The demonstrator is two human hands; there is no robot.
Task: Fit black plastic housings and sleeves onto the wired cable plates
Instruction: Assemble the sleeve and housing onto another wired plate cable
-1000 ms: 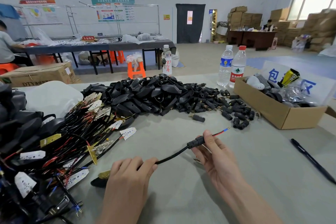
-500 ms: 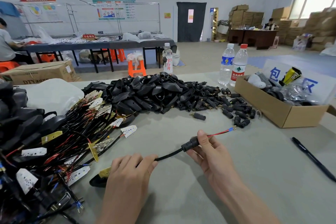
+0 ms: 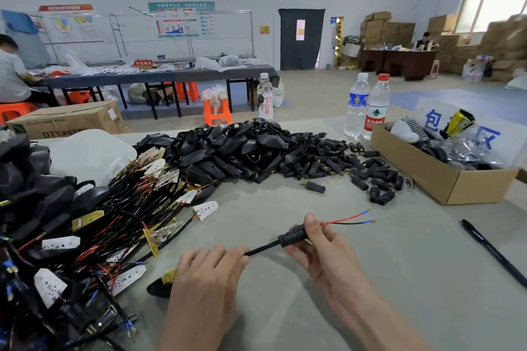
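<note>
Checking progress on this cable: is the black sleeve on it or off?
On. The sleeve sits around the cable, pinched by the right hand; the red and black wires stick out past it.

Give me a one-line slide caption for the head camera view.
Right hand pinches a black sleeve on a cable held by the left hand, beside a pile of black housings.

We have slid the black sleeve (image 3: 293, 235) down the cable (image 3: 263, 248) toward eight o'clock, nearer our left hand (image 3: 208, 273). More of the red and black wires (image 3: 345, 221) now shows past our right hand (image 3: 322, 253), and their two blue-tipped ends have spread apart, pointing toward three o'clock rather than two.
</note>
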